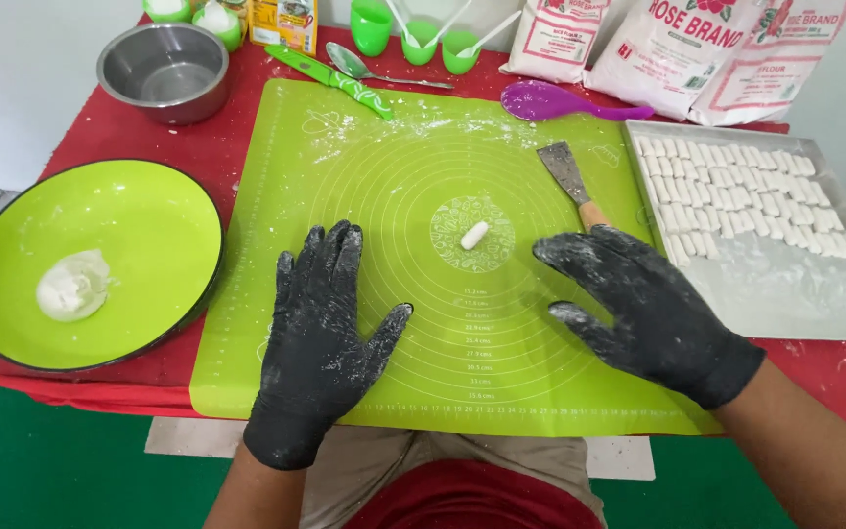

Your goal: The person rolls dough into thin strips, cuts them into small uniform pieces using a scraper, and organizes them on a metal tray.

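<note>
Two black-gloved hands, dusted with flour, hover flat and open over a lime-green silicone mat [413, 333]; the left hand [317, 338] spreads its fingers wide and grips nothing, and the right hand [650, 309] is likewise splayed and empty. Just beyond the fingertips of both, between the two hands, a small white dough piece [475, 235] lies alone on the mat's printed centre. A scraper [572, 181] with a wooden handle rests immediately past the right hand, its handle nearly touching the fingertips; a careless sweep could likely knock it against the dough. Farther right of that hand, a metal tray [795, 294] carries rows of cut dough pieces [736, 191], which might stick together if crowded. Left of the left hand sits a green plate [139, 225] holding a lump of dough [72, 284], which may dry out if left uncovered. Beyond, on the red tabletop [217, 147], stand a steel bowl [163, 71], a green knife [330, 80], a purple spoon [550, 101] and flour bags [697, 49].
</note>
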